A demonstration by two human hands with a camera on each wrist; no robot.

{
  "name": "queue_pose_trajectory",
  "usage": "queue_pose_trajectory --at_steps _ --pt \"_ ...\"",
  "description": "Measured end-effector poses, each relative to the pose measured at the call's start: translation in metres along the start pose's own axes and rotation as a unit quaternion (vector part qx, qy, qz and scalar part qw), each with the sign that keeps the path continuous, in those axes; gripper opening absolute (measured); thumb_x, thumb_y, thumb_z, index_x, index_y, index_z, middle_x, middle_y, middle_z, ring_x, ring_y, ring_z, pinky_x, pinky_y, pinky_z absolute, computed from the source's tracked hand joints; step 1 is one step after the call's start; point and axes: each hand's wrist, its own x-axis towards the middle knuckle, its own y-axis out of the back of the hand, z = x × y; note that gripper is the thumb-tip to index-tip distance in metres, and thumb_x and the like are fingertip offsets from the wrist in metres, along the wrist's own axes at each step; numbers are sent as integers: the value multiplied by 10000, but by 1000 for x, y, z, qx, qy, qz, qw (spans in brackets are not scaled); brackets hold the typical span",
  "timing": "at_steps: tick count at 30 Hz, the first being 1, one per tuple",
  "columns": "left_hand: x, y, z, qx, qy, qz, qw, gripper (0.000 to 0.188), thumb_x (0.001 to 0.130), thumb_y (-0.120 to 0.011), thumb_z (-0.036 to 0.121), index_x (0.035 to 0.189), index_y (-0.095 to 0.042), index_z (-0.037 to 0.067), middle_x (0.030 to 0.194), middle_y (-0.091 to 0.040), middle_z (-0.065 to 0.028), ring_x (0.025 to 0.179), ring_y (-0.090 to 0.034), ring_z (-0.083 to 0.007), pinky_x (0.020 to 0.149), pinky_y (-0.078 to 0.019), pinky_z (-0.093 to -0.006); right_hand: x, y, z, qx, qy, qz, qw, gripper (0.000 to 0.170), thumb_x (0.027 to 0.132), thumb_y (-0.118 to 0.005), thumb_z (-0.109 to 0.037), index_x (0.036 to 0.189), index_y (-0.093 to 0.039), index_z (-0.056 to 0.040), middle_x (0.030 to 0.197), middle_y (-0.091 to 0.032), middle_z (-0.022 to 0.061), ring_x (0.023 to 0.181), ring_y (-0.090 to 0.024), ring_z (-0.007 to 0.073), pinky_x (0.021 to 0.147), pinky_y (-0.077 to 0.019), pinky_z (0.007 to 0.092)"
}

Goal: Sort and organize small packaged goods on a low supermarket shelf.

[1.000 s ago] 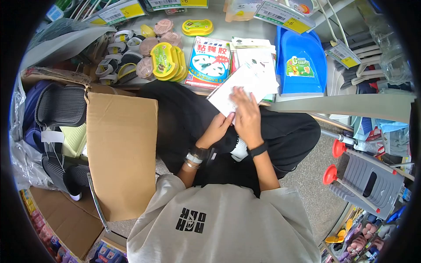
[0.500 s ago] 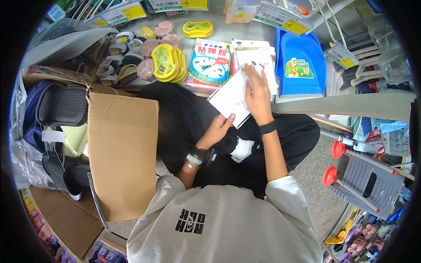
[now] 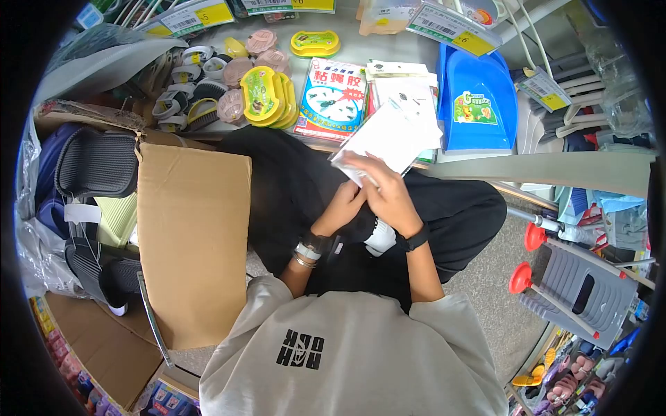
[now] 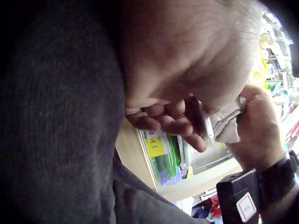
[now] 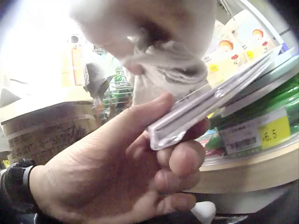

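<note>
My left hand [image 3: 341, 209] grips the near corner of a flat, white, plastic-wrapped packet [image 3: 395, 135]. The thumb lies on top and the fingers curl beneath, as the right wrist view shows. A crumpled white cloth [image 5: 175, 70] is bunched under my right hand [image 3: 390, 200], over the packet's near end. That cloth also shows between the two hands in the left wrist view. Just beyond, a stack of similar white packets [image 3: 415, 93] lies on the shelf beside a fly-glue packet [image 3: 333, 100] with a red and blue front.
A blue dustpan [image 3: 479, 104] stands to the right on the shelf. Yellow-green boxes [image 3: 262, 97] and several brushes [image 3: 184, 90] sit at left. An open cardboard box flap [image 3: 193, 243] rises by my left side. Red plungers [image 3: 520, 277] lie at right.
My right hand went out over the packet to the far right, then came back to its near end beside the left hand. The left hand stays at the near corner.
</note>
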Motion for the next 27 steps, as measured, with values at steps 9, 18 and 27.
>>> queue_pose_trajectory --at_steps 9,18,27 --pt "1 -8 34 178 -169 38 969 333 907 -566 111 1191 -527 -59 1101 -595 -240 1032 -558 -396 897 -425 -440 -46 -6 -11 121 -142 238 953 297 927 -421 39 1189 -559 50 1305 -566 191 1299 -468 273 1089 -318 366" --pt "0 -3 58 324 -276 130 896 620 728 -636 -17 1315 -560 164 1175 -549 -92 961 -527 -281 839 -420 -374 -72 -14 -38 309 -116 273 904 512 934 -592 -123 1344 -322 24 1346 -435 207 1283 -421 264 1054 -343 371" --pt "2 10 60 424 -205 208 857 558 793 -613 -3 1286 -591 258 1250 -505 -126 1118 -488 -304 877 -396 -403 -53 -28 -13 420 -176 290 842 480 905 -571 39 1318 -326 11 1354 -458 207 1268 -445 238 1049 -365 358"
